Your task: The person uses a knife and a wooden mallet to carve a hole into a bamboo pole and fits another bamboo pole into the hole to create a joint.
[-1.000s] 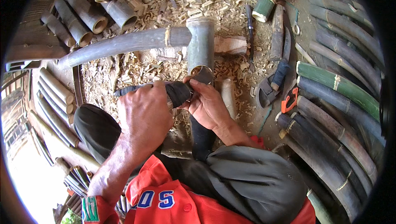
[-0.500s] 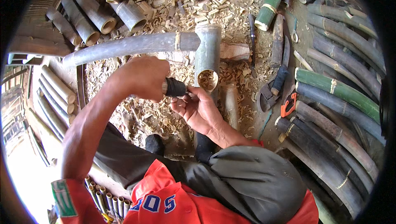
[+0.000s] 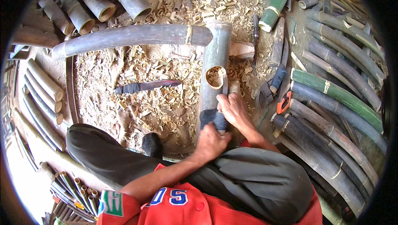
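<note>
A knife with a dark wrapped handle lies along a thick bamboo tube. My left hand is closed around the handle's near end. Just ahead of it, my right hand is closed at the front of the handle, thumb and fingers near the blade. The narrow blade points away from me, beside the round hole in the tube, where pale shavings show. A second knife, also with a dark wrapped handle, rests on the shavings to the left, apart from both hands.
A long bamboo pole runs left from the tube's far end. Shavings cover the ground. Bamboo lengths are piled at right, including a green pole, near an orange-handled tool. Cut bamboo tubes lie at far left.
Both hands have moved right and toward me, from above the shavings to the tube. My left hand has come down to meet the right. The knife lying on the shavings now shows.
</note>
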The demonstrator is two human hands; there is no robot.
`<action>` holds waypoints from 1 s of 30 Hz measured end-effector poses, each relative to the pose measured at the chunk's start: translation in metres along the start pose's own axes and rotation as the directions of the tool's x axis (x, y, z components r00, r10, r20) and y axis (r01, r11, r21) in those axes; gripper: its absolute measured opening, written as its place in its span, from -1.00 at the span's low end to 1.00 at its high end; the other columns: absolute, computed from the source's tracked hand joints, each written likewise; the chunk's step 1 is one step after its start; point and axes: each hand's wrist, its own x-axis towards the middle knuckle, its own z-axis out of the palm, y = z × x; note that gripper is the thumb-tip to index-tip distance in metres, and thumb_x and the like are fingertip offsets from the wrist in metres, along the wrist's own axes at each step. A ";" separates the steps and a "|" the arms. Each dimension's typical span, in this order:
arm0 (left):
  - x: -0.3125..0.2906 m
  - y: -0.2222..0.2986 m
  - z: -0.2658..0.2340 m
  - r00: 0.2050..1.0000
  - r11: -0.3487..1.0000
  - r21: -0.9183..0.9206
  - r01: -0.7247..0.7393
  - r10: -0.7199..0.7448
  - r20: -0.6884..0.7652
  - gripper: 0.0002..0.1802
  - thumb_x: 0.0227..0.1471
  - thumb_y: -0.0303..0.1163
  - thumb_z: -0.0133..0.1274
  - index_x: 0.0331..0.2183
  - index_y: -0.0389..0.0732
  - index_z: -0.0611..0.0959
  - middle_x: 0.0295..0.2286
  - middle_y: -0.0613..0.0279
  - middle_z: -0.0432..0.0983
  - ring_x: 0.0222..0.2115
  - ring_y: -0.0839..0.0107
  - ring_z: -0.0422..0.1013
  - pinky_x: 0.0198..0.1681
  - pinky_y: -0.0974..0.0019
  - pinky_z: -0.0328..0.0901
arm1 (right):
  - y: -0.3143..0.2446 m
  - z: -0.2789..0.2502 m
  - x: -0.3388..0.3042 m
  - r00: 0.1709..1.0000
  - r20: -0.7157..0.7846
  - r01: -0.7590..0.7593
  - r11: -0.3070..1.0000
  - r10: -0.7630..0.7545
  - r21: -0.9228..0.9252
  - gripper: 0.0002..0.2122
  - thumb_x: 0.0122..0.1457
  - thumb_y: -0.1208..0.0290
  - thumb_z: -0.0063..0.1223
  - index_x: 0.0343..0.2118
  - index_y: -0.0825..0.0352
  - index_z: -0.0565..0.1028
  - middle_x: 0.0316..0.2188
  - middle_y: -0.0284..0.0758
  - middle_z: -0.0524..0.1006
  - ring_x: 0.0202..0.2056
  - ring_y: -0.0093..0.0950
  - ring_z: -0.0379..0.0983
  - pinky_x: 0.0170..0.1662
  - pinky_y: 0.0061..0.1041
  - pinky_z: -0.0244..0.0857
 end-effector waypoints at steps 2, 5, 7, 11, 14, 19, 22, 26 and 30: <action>-0.005 -0.002 0.009 0.996 0.980 -0.184 -0.077 0.084 0.033 -0.36 -0.05 -0.15 0.39 -0.13 -0.49 0.56 -0.32 -0.17 0.62 -0.21 0.13 0.58 -0.09 0.09 0.43 | 0.007 -0.002 -0.010 0.960 -0.081 0.240 0.938 -0.268 -0.252 -0.86 0.22 0.34 0.02 -0.39 0.28 0.50 -0.56 -0.08 0.49 -0.46 -0.02 0.54 -0.41 -0.03 0.37; -0.013 -0.014 -0.031 0.986 0.986 -0.159 -0.045 0.070 0.151 -0.34 -0.11 -0.19 0.38 -0.05 -0.40 0.53 -0.30 -0.17 0.64 -0.24 -0.01 0.59 -0.09 0.06 0.44 | 0.004 0.004 -0.011 0.997 0.048 0.058 0.989 -0.065 0.137 -0.71 0.21 0.18 0.09 -0.21 0.33 0.56 -0.46 -0.08 0.56 -0.41 -0.12 0.55 -0.32 -0.15 0.40; -0.006 -0.018 -0.074 0.995 1.000 0.028 0.002 -0.005 0.098 -0.38 -0.16 -0.23 0.43 -0.08 -0.30 0.60 -0.33 -0.05 0.66 -0.30 0.13 0.61 -0.14 0.09 0.46 | -0.005 0.018 -0.002 0.945 0.250 -0.314 0.802 0.211 0.508 -0.77 0.30 0.22 0.09 -0.24 0.31 0.55 -0.29 -0.34 0.61 -0.24 -0.45 0.55 -0.16 -0.29 0.49; 0.022 0.025 -0.150 0.947 0.801 0.595 -0.068 0.239 -0.214 -0.56 -0.32 -0.31 0.33 -0.26 -0.20 0.69 -0.45 -0.08 0.65 -0.37 -0.06 0.61 -0.23 -0.03 0.48 | -0.056 0.037 0.021 0.948 0.317 -0.312 0.146 -0.017 0.939 -0.79 0.33 0.25 0.11 -0.15 0.28 0.53 -0.18 -0.28 0.58 -0.21 -0.42 0.55 -0.13 -0.17 0.57; 0.027 0.091 -0.176 0.951 0.541 0.840 -0.038 0.276 -0.135 -0.68 -0.22 -0.39 0.25 -0.29 -0.22 0.71 -0.45 -0.05 0.66 -0.37 0.00 0.62 -0.25 -0.03 0.48 | -0.070 0.033 0.026 0.945 0.297 -0.313 -0.111 -0.140 0.943 -0.77 0.41 0.28 -0.02 -0.08 0.33 0.53 -0.20 -0.28 0.61 -0.15 -0.39 0.57 -0.07 -0.18 0.59; 0.015 0.157 -0.140 0.933 0.183 0.979 -0.092 0.359 0.021 -0.80 -0.09 -0.45 0.18 -0.32 -0.24 0.65 -0.47 -0.06 0.66 -0.39 0.04 0.64 -0.28 -0.04 0.49 | -0.060 0.025 0.027 0.934 0.245 -0.345 -0.478 -0.260 0.808 -0.76 0.44 0.31 -0.12 -0.05 0.34 0.51 -0.18 -0.28 0.62 -0.18 -0.42 0.57 -0.05 -0.22 0.55; 0.005 0.155 -0.126 0.964 0.127 0.984 -0.123 0.249 0.088 -0.80 0.00 -0.37 0.20 -0.33 -0.29 0.64 -0.50 -0.08 0.64 -0.43 0.01 0.64 -0.36 0.01 0.52 | -0.045 0.036 0.028 0.897 0.211 -0.377 -0.423 -0.389 0.824 -0.79 0.43 0.30 -0.14 -0.06 0.27 0.49 -0.14 -0.29 0.61 -0.12 -0.43 0.54 0.07 -0.29 0.40; -0.010 0.134 -0.129 0.805 0.302 0.759 -0.576 0.050 0.591 -0.70 0.08 -0.28 0.21 -0.30 -0.35 0.62 -0.54 -0.09 0.62 -0.47 -0.04 0.62 -0.40 -0.01 0.50 | -0.037 0.032 -0.024 0.892 0.380 -0.415 -0.111 -0.245 0.903 -0.82 0.37 0.29 -0.11 -0.14 0.25 0.46 -0.17 -0.34 0.57 -0.07 -0.49 0.49 0.11 -0.40 0.31; 0.003 0.148 -0.059 0.537 0.188 0.511 -0.839 0.437 0.721 -0.49 0.01 -0.32 0.26 -0.02 -0.28 0.49 -0.21 -0.07 0.57 -0.19 0.00 0.56 -0.20 -0.05 0.46 | 0.016 -0.011 -0.031 0.968 0.219 -0.049 0.762 -0.123 0.645 -0.76 0.26 0.27 0.02 -0.09 0.27 0.46 -0.08 -0.31 0.54 0.05 -0.42 0.46 0.15 -0.38 0.31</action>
